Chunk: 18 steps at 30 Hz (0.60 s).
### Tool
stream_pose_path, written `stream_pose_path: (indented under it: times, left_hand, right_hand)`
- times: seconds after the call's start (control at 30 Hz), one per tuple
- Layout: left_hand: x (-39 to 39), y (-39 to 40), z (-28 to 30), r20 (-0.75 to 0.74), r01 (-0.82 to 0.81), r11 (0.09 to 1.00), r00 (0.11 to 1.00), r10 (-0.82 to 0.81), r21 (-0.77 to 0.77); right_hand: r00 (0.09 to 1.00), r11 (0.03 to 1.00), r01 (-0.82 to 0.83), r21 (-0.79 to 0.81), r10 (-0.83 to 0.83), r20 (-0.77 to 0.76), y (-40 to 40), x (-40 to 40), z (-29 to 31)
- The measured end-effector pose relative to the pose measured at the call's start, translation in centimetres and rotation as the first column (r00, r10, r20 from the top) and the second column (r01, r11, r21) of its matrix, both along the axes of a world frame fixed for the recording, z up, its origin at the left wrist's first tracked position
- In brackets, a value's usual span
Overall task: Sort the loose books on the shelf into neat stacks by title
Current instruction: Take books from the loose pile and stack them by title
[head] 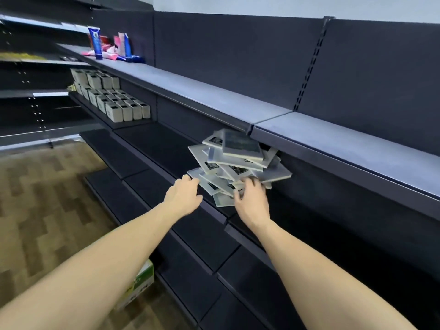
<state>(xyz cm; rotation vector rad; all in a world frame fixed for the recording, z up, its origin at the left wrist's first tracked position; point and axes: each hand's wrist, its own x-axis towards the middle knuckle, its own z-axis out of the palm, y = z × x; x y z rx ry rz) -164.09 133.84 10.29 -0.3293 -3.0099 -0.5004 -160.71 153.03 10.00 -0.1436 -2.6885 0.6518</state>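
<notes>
Two bare forearms reach forward from the near edge toward a dark shelf (152, 148). The left hand (182, 195) hovers with loosely curled fingers just beside the lowest left corner of the heap of loose books (238, 163), its grip on nothing. The right hand (251, 200) pinches the lower books at the heap's front. Beyond, the heap leans crookedly up under the grey upper shelf (214, 94). Farther left sit white boxes (114, 101) and tubes (112, 47).
</notes>
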Motion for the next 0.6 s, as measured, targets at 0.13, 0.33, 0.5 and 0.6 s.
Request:
stream_pose_path:
  times: [0.13,0.33,0.5,0.6]
  left_hand:
    - [-4.1,0.9,1.3,-0.041,-0.002,0.999,0.999,0.004,0.036]
    - [-8.4,2.3,1.7,-0.111,0.020,0.996,0.994,-0.010,0.083]
    - [-12.9,3.0,3.1,-0.080,0.082,0.995,0.994,-0.077,0.060]
    - [-15.2,3.6,3.2,-0.068,0.143,0.989,0.988,-0.140,0.035]
  right_hand:
    - [0.998,0.998,0.063,0.000,-0.063,0.020,1.0,-4.8,1.7]
    - [0.967,0.976,0.210,-0.051,-0.200,0.156,2.4,-9.5,1.4]
    - [0.947,0.951,0.309,-0.029,-0.304,0.104,3.0,-13.3,1.2]
    - [0.927,0.930,0.364,-0.050,-0.357,0.114,2.9,-14.8,0.8]
